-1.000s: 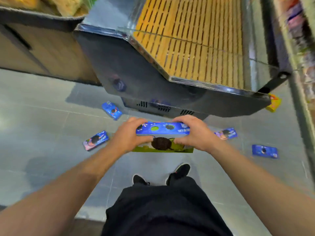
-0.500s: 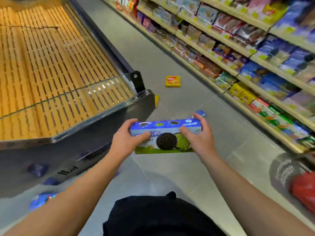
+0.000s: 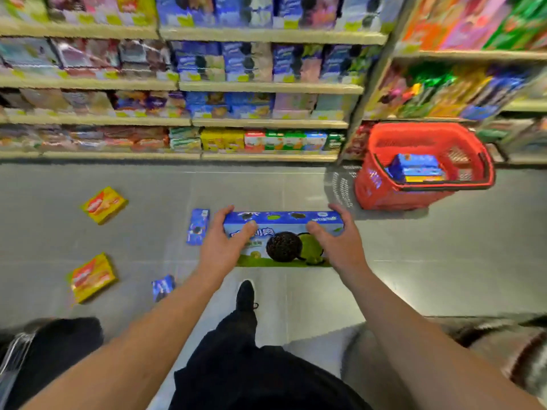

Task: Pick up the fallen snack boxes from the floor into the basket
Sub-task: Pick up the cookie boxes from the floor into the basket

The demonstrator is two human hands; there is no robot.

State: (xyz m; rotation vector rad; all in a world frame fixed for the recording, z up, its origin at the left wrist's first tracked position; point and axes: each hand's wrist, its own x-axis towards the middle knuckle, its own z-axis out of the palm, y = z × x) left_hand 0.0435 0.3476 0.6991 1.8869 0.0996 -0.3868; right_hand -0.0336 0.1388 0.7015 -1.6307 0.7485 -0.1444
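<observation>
While I am gripping the cookie box (image 3: 283, 232) crosswise, left hand (image 3: 223, 247) and right hand (image 3: 340, 244) curling round its ends, the basket (image 3: 384, 190) is sitting ahead-right, nearer my right hand.

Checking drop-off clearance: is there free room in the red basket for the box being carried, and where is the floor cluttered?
The red basket holds blue boxes near its front; its back and right side look bare. Bare floor lies between the carried cookie box and the basket. Left floor is crowded: two yellow boxes and two small blue packs.
</observation>
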